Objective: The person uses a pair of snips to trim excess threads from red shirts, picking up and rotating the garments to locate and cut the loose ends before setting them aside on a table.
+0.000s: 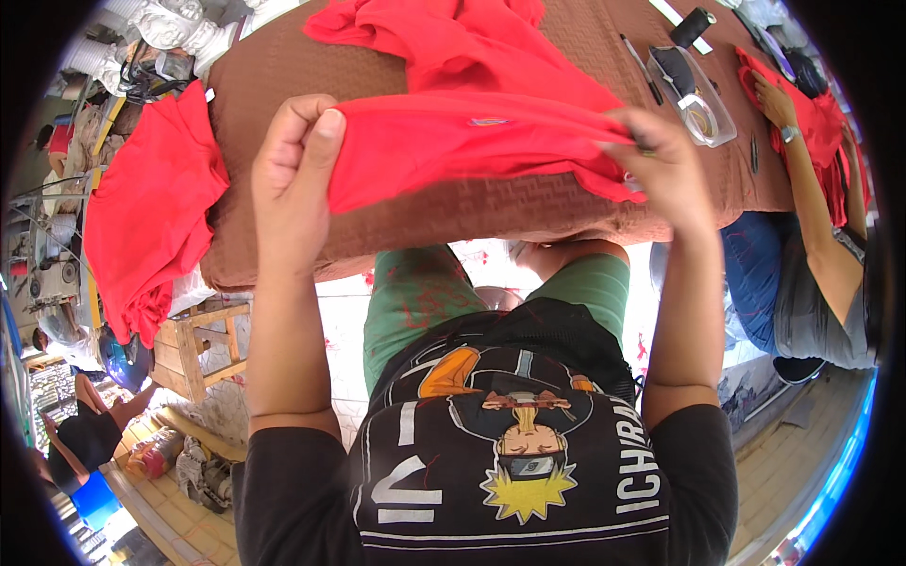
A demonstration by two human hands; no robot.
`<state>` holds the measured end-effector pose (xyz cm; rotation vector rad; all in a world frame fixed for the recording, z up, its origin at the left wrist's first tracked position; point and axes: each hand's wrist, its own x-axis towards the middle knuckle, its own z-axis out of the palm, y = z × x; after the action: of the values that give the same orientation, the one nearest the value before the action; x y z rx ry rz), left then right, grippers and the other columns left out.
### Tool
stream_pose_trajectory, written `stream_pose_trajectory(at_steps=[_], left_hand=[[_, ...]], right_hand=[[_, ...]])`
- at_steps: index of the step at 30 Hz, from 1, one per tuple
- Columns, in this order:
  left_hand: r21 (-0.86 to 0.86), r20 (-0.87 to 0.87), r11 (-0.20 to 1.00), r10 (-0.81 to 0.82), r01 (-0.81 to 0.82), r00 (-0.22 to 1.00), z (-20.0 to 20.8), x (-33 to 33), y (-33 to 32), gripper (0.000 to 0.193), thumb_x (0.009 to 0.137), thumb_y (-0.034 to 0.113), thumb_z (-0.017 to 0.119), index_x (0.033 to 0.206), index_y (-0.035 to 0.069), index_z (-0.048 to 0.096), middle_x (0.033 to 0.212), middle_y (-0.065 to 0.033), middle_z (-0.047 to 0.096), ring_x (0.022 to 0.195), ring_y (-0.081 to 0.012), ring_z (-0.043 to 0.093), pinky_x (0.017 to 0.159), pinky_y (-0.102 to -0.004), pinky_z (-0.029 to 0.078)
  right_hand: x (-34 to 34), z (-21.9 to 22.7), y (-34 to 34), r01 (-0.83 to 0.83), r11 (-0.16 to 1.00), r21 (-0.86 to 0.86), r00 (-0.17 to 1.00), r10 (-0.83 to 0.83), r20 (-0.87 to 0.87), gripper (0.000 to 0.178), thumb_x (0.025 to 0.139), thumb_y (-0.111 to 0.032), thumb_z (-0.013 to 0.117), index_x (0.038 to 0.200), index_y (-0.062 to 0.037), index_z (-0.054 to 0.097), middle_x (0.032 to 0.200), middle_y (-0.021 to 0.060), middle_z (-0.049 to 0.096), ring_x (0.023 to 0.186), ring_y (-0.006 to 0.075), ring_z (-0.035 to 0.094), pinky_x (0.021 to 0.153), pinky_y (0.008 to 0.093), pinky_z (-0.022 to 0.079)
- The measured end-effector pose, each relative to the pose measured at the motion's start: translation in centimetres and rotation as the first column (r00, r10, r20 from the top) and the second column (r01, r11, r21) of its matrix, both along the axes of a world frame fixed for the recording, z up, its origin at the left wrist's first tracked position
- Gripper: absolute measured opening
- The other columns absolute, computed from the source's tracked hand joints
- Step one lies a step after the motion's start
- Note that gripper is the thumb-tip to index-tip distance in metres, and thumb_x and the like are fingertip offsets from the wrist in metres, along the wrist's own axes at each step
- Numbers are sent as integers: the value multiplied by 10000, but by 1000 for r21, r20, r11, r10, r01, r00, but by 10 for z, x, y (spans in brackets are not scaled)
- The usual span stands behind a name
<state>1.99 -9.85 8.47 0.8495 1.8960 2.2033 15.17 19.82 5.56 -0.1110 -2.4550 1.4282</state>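
Observation:
A red cloth garment (429,141) is stretched between my two hands above the front edge of the table, with a small blue embroidered mark near its middle. My left hand (294,170) pinches its left end between thumb and fingers. At the other end my right hand (665,165), smeared by motion, grips the cloth. Something small and dark shows at the right fingers, too blurred to name. Behind the stretched part, more red cloth (472,52) lies bunched on the brown table cover (264,123).
A clear plastic box (703,108), a black thread spool (694,26) and a pen (642,68) lie at the back right. Red garments (156,208) hang over a wooden stool (193,354) at left. A co-worker's hand (776,102) holds red cloth at right.

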Motion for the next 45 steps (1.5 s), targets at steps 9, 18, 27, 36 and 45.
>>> stream_pose_trajectory(at_steps=[9,18,27,36,45], left_hand=[[-166,309,978,-72,128,948,-43,-6,3,209,989,210,561,945,15,622,836,47,592,772,-22,505,712,-190,433],[-734,-177,658,56,-169,983,-56,-7,6,149,934,140,619,1022,26,658,922,-40,672,894,-125,624,812,-250,481],[-627,-500,763,-240,-156,832,-14,29,50,219,821,98,695,1033,49,670,1062,-117,620,961,-284,630,821,-349,509],[-647,-359,756,-190,-97,914,-73,28,46,232,838,94,686,1058,25,659,1106,-131,574,964,-278,612,820,-353,505],[-648,-435,745,-193,-157,880,-69,21,54,135,859,98,663,956,4,649,933,-115,665,852,-292,659,757,-353,518]], right_hand=[[-10,-15,30,76,996,-47,958,-60,279,288,887,-284,709,823,-8,656,726,-27,610,665,42,518,617,229,446],[-12,-25,7,277,836,474,948,-319,8,406,790,-350,769,946,13,674,897,114,668,790,216,652,709,321,511],[-12,21,-66,-29,999,26,1000,29,-12,353,807,-270,764,1047,-46,635,842,57,644,739,133,583,669,279,479],[-17,-40,-74,-72,941,-330,988,114,107,217,912,-109,615,1106,-19,578,981,96,625,876,164,589,808,315,478],[-10,-50,-71,-35,974,-223,995,55,82,157,891,-84,621,1028,-8,621,971,121,627,846,200,601,784,318,482]])
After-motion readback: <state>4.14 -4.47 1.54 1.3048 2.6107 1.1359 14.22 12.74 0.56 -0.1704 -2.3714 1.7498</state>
